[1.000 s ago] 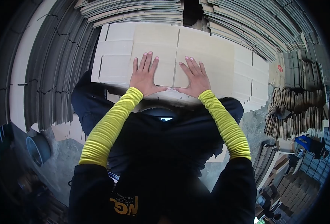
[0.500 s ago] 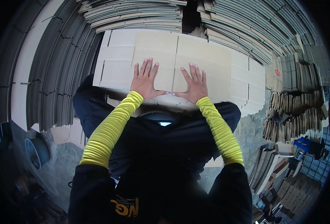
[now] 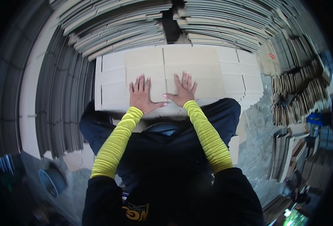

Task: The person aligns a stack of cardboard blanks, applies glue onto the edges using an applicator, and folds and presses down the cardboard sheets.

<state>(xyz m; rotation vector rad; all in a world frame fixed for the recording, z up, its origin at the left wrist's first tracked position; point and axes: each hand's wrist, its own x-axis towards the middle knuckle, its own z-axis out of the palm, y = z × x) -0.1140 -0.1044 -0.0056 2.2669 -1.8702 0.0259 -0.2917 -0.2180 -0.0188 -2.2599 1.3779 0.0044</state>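
Note:
A tan cardboard panel [image 3: 202,67] with a slit down its middle lies over paler slotted cardboard sheets [image 3: 112,84] in front of my lap. My left hand [image 3: 141,97] rests on the panel's near left part, palm down with fingers spread. Just right of the slit, my right hand [image 3: 181,91] presses flat on the same panel, its fingers apart. The two thumbs point inward and almost meet near the slit. Neither hand grips anything.
Tall stacks of flat cardboard stand at the left [image 3: 63,94] and far side [image 3: 219,22]. Cardboard bundles [image 3: 300,90] sit at the right. A grey tub [image 3: 53,181] stands on the concrete floor [image 3: 255,162] at lower left.
The camera view has shifted, so the cardboard sits lower in the picture. My right hand is closer to my left, its thumb now just above the left thumb. Both hands stay flat on the panel.

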